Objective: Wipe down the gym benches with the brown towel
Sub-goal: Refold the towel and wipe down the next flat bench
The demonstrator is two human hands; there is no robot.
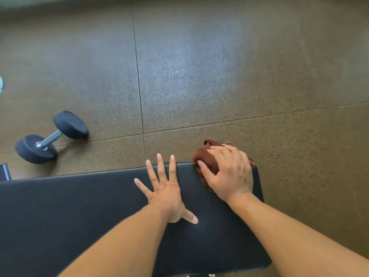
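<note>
A black padded gym bench (69, 206) runs across the lower part of the view, its far right corner near the middle right. My left hand (165, 188) lies flat on the pad with fingers spread and straight. My right hand (227, 172) grips the bunched brown towel (205, 156) and presses it onto the bench's far right corner. Part of the towel hangs over the far edge; most of it is hidden under my fingers.
A black dumbbell (51, 136) with a chrome handle lies on the speckled rubber floor (219, 66) beyond the bench at the left. A dark object (4, 171) pokes in at the left edge. Floor seams cross beyond the bench.
</note>
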